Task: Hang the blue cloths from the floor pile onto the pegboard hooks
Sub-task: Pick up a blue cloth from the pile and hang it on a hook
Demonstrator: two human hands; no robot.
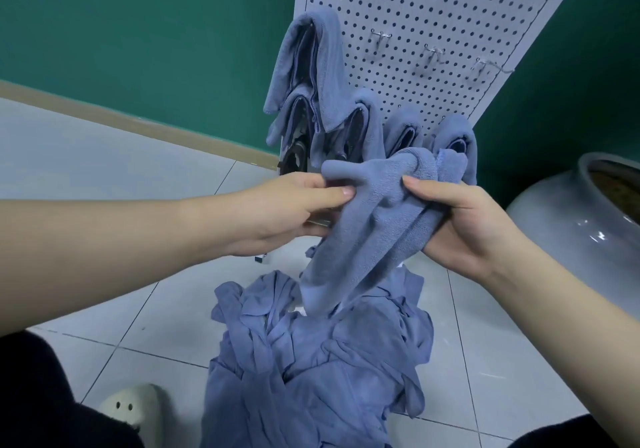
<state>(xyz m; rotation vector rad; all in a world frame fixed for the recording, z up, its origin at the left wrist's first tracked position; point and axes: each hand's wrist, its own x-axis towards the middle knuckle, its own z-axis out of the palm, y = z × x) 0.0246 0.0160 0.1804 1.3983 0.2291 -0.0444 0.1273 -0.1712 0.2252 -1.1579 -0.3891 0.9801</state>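
**Q:** State the position of the work item.

**A:** One blue cloth (372,219) is held above the floor pile (318,361), in front of the lower edge of the pegboard (433,14). It is bunched at the top and hangs down, its lower end reaching the pile's top.

**Q:** Condition of the hands?

**A:** Both grasp that cloth. The left hand (287,212) enters from 9 o'clock and pinches the cloth's upper left fold between thumb and fingers. The right hand (460,219) enters from 4 o'clock; its thumb lies over the upper right part and its fingers curl beneath the bunched fabric.

**Q:** Status of the pegboard?

**A:** It stands at 12 o'clock, tilted, against a green wall (138,24). Hung cloths (318,66) occupy its left side and lower row. Three bare hooks (433,54) sit in a row at 1 o'clock, well apart from the held cloth.

**Q:** Surrounding items?

**A:** The pile lies crumpled on a tiled floor (121,309) at 6 o'clock. A grey ceramic pot (581,225) sits at 3 o'clock. A pale slipper (135,404) lies at 7 o'clock, beside dark clothing (41,395).
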